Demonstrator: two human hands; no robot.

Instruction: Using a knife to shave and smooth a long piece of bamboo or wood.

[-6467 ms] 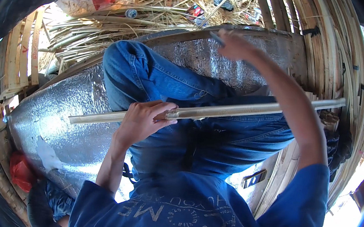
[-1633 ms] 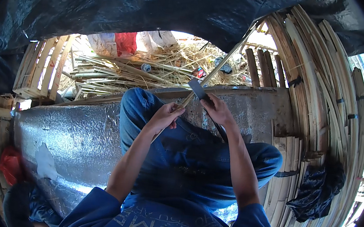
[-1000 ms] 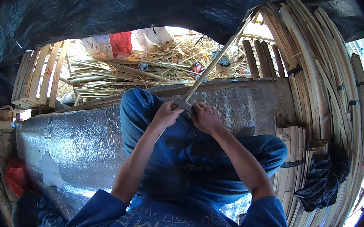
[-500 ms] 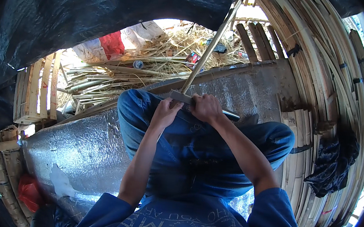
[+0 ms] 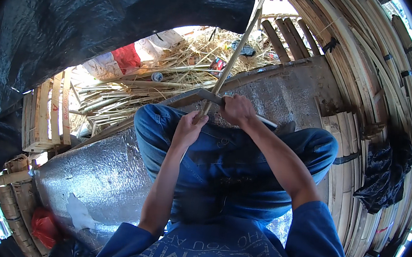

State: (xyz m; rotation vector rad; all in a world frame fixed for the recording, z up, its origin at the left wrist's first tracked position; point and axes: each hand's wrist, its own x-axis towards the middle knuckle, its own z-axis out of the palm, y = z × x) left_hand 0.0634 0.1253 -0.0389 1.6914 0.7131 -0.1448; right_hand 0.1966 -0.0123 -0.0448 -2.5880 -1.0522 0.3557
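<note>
A long pale bamboo strip runs from far beyond my knees back toward my lap. My left hand is closed around its near part, thumb on top. In my right hand is a knife, gripped in a fist; its dark, broad blade points left and lies across the strip, just beyond my left fingers. The knife's long shiny handle sticks out on the right side of my fist. Both hands are above my crossed legs in blue jeans.
I sit on a silvery sheet. Beyond its edge lies a heap of bamboo strips and shavings. Long bamboo slats are stacked at right, with a black plastic bag on them. A wooden crate stands left, under dark tarpaulin.
The knife blade has slid away from my left hand, farther along the strip, and tilts more. My left hand stays on the strip. The whole view has shifted slightly.
</note>
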